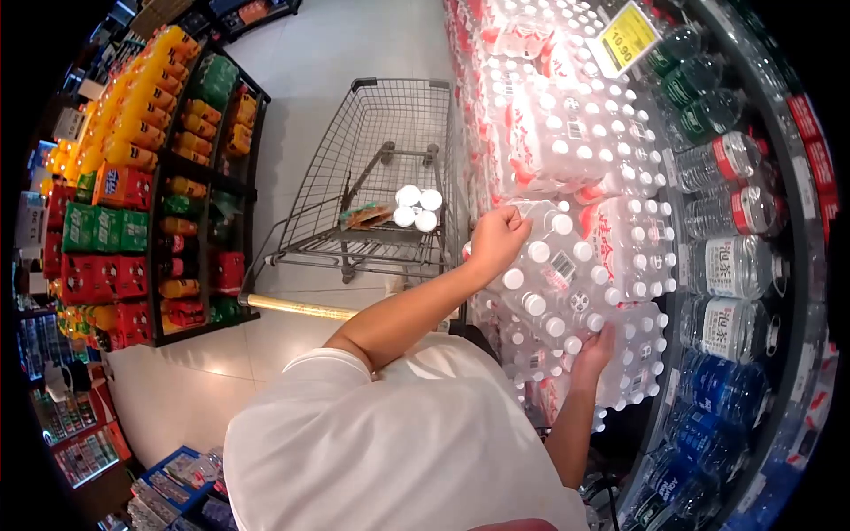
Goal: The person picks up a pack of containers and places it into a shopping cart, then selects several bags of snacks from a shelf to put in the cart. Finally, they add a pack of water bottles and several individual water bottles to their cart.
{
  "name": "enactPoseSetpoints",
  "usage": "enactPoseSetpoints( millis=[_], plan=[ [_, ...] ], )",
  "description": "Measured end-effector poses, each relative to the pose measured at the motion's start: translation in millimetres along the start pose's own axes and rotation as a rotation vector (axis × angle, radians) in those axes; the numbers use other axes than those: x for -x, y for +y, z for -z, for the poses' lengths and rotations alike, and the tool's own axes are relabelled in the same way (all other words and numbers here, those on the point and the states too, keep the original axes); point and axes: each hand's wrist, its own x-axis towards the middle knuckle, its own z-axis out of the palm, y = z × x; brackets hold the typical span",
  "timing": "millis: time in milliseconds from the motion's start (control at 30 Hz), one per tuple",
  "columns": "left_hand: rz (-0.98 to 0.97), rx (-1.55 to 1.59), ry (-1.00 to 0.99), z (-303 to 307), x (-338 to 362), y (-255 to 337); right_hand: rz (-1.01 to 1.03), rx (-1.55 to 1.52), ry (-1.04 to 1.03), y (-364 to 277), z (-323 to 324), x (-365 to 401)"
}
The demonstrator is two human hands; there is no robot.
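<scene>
The left hand is curled into a fist gripping the top of a clear shrink-wrapped pack of white-capped water bottles. The right hand presses its fingers against the pack's lower edge. The pack rests against the stacked matching packs, just beside a grey wire shopping cart.

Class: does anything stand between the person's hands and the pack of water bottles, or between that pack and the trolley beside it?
No gap at the hands: the left hand grips the pack on top, the right hand touches its lower edge. Toward the trolley, only its own wire side wall intervenes.
</scene>
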Motion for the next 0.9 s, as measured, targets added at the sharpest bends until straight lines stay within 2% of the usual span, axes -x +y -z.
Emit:
enactPoseSetpoints(
  millis=[67, 100, 200, 233, 333, 367, 467, 533, 600, 700, 800, 867, 900],
  plan=[
    [0.033, 0.102, 0.012, 21.1, -11.6, 7.9, 0.048, 0.056, 0.021, -30.0, -34.7, 7.7],
    [0.063, 0.174, 0.018, 33.8, -17.0, 14.1, 0.056, 0.047, 0.105, -46.0, -64.7, 13.4],
    [0.092, 0.321, 0.063, 84.1, -35.7, 28.3, 0.083, 0.114, -0.216, -52.7, -67.9, -1.2],
    [0.089, 0.367, 0.075, 103.4, -42.1, 34.7, 0.077, 0.040, -0.108, -70.5, -115.2, 19.4],
    [0.091, 0.464, 0.129, 166.1, -69.5, 43.7, 0.094, 0.058, -0.386, -78.9, -175.4, 23.2],
    [0.073, 0.435, 0.169, 190.7, -82.0, 40.9, 0.107, 0.150, -0.393, -79.8, -210.8, 31.0],
    [0.024, 0.450, 0.296, 258.7, -115.8, 16.2, 0.201, 0.337, -0.648, -63.0, -297.1, 21.3],
    [-0.008, 0.386, 0.392, 299.1, -136.0, -17.2, 0.023, 0.134, -0.649, -33.9, -360.7, 8.5],
    [-0.013, 0.417, 0.473, 328.2, -156.6, -67.8, -0.034, 0.037, -0.610, -1.0, -432.8, 5.9],
    [0.076, 0.080, 0.561, 359.6, -183.0, -160.2, -0.087, 0.106, -0.642, 71.2, -510.0, -41.4],
    [0.305, -0.167, 0.531, 381.4, -207.8, -248.1, -0.064, 0.279, -0.646, 148.3, -559.7, -78.9],
    [0.356, -0.162, 0.565, 382.3, -213.0, -285.2, -0.210, 0.432, -0.642, 190.8, -567.6, -99.2],
    [0.356, -0.182, 0.590, 378.7, -209.0, -294.1, -0.242, 0.377, -0.637, 217.6, -567.2, -108.7]
  ],
)
